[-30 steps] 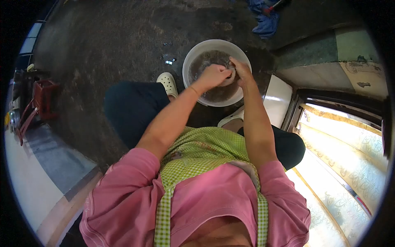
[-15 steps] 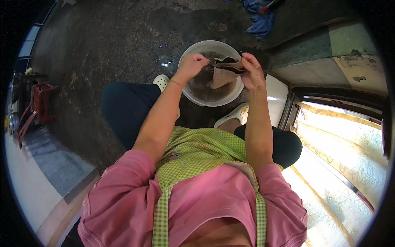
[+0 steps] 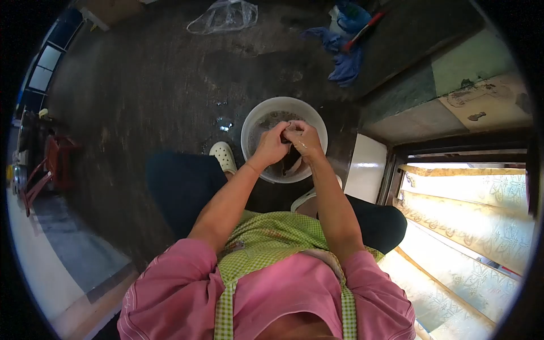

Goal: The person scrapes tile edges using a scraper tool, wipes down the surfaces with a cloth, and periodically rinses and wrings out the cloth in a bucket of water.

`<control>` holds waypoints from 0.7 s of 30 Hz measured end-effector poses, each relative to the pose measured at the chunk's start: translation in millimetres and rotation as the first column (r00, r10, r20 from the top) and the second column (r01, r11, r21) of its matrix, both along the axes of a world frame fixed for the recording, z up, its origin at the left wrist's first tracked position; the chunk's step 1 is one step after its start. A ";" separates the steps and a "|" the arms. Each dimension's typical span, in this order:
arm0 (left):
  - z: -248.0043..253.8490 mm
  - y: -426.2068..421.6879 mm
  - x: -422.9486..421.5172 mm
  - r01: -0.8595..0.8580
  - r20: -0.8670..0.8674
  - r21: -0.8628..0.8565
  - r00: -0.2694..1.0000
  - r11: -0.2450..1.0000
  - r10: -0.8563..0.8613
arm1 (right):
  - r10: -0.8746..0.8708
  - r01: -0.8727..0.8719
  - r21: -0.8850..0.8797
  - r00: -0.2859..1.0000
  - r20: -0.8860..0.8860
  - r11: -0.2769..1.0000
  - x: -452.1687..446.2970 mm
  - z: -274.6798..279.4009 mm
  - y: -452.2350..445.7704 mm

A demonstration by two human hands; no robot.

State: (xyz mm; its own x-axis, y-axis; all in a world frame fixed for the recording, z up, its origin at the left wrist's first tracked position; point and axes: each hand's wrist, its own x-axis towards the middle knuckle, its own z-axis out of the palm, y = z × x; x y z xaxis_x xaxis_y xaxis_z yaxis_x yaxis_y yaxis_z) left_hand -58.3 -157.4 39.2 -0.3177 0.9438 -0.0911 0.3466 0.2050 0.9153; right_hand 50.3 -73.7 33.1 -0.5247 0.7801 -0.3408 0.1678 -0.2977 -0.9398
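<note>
A round white basin (image 3: 247, 148) of murky water stands on the dark floor between my feet. Above it, my left hand (image 3: 272, 146) and my right hand (image 3: 305, 139) are close together, fingers closed on a wet brown-grey cloth (image 3: 293, 161). Part of the cloth hangs down over the water between my hands. My fingers hide its upper part.
Clear plastic (image 3: 225, 17) lies on the floor beyond the basin. Blue plastic (image 3: 344, 67) and a red-handled tool (image 3: 365, 31) lie at the upper right. A red-brown stool (image 3: 56, 161) stands at the left, and a curtained opening (image 3: 453, 215) is at the right.
The cloth was spread between my parted hands half a second ago; now my hands have come together on it. The view has tilted, putting the basin lower and bringing the clear plastic into sight.
</note>
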 end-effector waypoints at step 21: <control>-42.7 1.2 -18.6 0.382 -0.003 -0.901 0.467 0.205 -0.884 | 0.425 -0.754 -0.319 -0.059 0.903 0.574 -36.0 -128.2 15.1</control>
State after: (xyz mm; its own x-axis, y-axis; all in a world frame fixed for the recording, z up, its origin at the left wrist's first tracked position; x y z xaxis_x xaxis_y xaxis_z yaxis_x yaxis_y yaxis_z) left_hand -76.9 -156.1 -3.4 0.1394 0.4359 -0.8892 0.9703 0.1193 0.2106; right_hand 14.3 -58.5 -95.1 -0.3348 0.4634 -0.8204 0.8292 0.5585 -0.0229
